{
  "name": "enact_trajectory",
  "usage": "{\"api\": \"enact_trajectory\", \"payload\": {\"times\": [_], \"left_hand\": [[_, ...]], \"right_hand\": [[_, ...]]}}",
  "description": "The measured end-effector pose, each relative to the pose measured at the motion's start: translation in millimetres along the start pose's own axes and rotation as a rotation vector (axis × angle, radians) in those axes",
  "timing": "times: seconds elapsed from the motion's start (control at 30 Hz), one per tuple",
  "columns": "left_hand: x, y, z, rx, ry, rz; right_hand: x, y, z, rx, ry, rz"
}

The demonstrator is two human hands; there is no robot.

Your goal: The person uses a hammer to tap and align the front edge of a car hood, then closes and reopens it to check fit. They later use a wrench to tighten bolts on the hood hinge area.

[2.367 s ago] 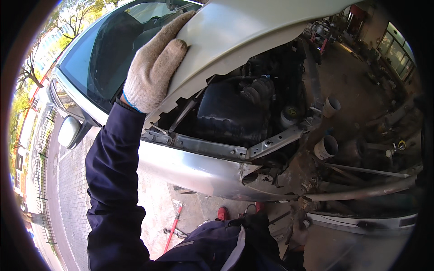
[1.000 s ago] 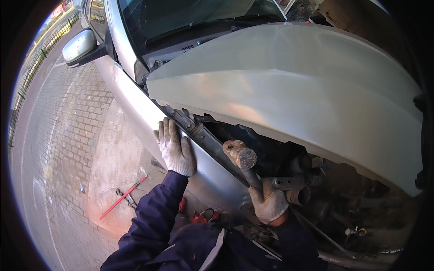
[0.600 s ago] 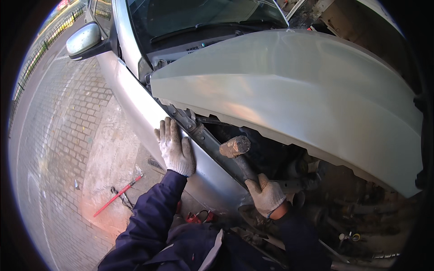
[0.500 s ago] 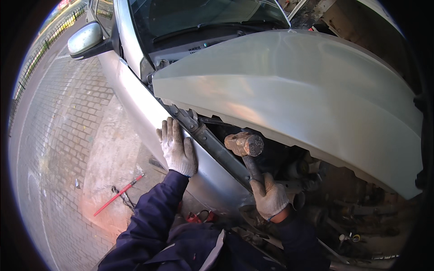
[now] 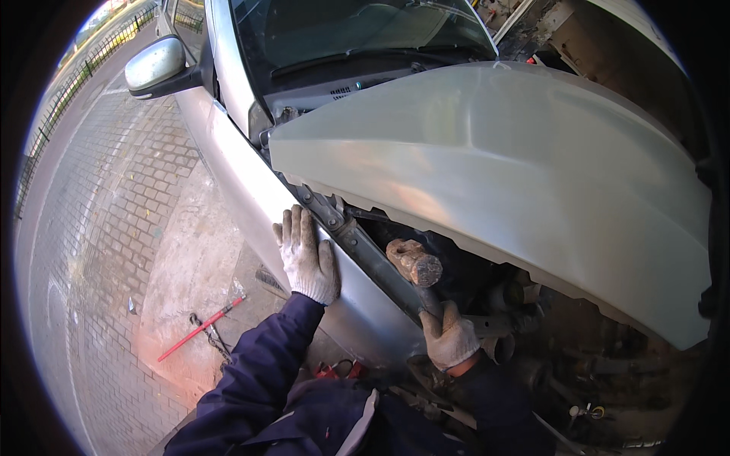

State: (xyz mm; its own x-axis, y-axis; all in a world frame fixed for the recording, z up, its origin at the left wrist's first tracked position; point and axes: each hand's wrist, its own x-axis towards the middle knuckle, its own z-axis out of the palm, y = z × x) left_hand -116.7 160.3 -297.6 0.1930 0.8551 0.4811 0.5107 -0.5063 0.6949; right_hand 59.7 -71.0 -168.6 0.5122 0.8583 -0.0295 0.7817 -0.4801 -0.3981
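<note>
My left hand [image 5: 308, 258], in a dirty white work glove, lies flat on the silver car fender [image 5: 365, 311], fingers stretched toward the windshield. In my right hand [image 5: 452, 339], also gloved, is the handle of a sledgehammer [image 5: 414, 263] with a rusty, blocky head. The fingers are wrapped round the handle just below the head, which is raised over the dark engine bay beside the fender's inner rail [image 5: 369, 254]. Above it the pale silver hood [image 5: 487, 152] stands partly lifted. Whether the hammer head touches the rail I cannot tell.
A red bar [image 5: 201, 328] and a dark chain-like piece [image 5: 209, 336] lie on the pavement at left. The side mirror [image 5: 156, 67] juts out farther up. Exposed front-end parts [image 5: 608, 368] fill the lower right. A red object [image 5: 341, 370] lies near my body.
The whole view has shifted slightly, moving the car down and right in the picture. The hammer head sits a little lower and turned. My left hand remains flat on the fender.
</note>
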Motion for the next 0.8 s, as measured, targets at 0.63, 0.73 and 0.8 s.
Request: {"api": "enact_trajectory", "payload": {"times": [0.63,0.73,0.8], "left_hand": [[1,-2,-1,0.004,-0.002,-0.013],[0,-2,-2,0.014,-0.027,-0.029],[-1,-2,-2,0.002,-0.027,-0.034]], "right_hand": [[10,17,1,-0.006,-0.121,-0.018],[-12,13,4,0.319,-0.018,0.152],[-21,5,13,0.270,0.036,0.165]]}}
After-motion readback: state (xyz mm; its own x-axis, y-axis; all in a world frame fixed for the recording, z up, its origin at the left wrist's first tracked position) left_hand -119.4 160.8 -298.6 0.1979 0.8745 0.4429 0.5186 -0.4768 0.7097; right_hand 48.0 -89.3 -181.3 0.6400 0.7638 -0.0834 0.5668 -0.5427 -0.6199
